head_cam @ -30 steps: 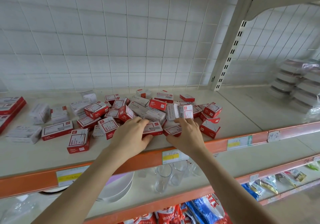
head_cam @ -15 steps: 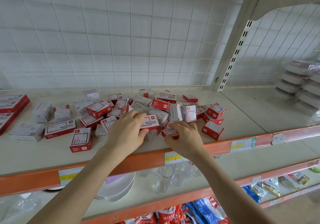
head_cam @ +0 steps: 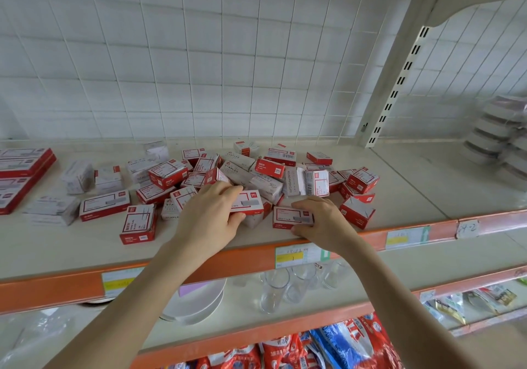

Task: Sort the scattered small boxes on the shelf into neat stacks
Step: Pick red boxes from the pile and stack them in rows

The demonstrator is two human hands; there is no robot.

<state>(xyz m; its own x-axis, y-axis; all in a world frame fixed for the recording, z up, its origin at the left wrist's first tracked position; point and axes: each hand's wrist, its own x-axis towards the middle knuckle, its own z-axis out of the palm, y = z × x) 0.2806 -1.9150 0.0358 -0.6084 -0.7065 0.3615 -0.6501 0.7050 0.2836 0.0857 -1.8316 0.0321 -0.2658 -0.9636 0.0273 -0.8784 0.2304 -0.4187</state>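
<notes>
Head view puts both hands at the near edge of the heap of small boxes (head_cam: pixel 271 174), which sprawls across the middle of the shelf (head_cam: pixel 413 192). The left hand (head_cam: pixel 208 217) has its fingers (head_cam: pixel 225 190) curled over the far side of a red-and-white box, the left box (head_cam: pixel 246 202), with the thumb against its near side, so it grips it. This box seems to rest on a pale box (head_cam: pixel 252 220) beneath it. The right hand (head_cam: pixel 323 222) pinches the right box (head_cam: pixel 289 217), which is of the same kind, with fingers on its far edge and thumb at its near edge. It lies flat on the shelf close to the orange front strip (head_cam: pixel 71 289). The two held boxes lie side by side, near each other but apart, both with their long axes running left to right, roughly along the shelf front. The right box sits to the right of the left box and a little nearer the edge. As I judge it, stacking turns on that: one box has only to travel sideways onto the other without turning, and each hand is on its own box. Behind the fingers the heap leans at all angles, and two boxes standing on end (head_cam: pixel 316 183) just beyond the right hand could be knocked by a lift. To the left, well apart, lie single boxes (head_cam: pixel 104 209) and large red cartons (head_cam: pixel 22 169). Glasses (head_cam: pixel 273 291) and plates (head_cam: pixel 196 303) stand on the shelf below.
</notes>
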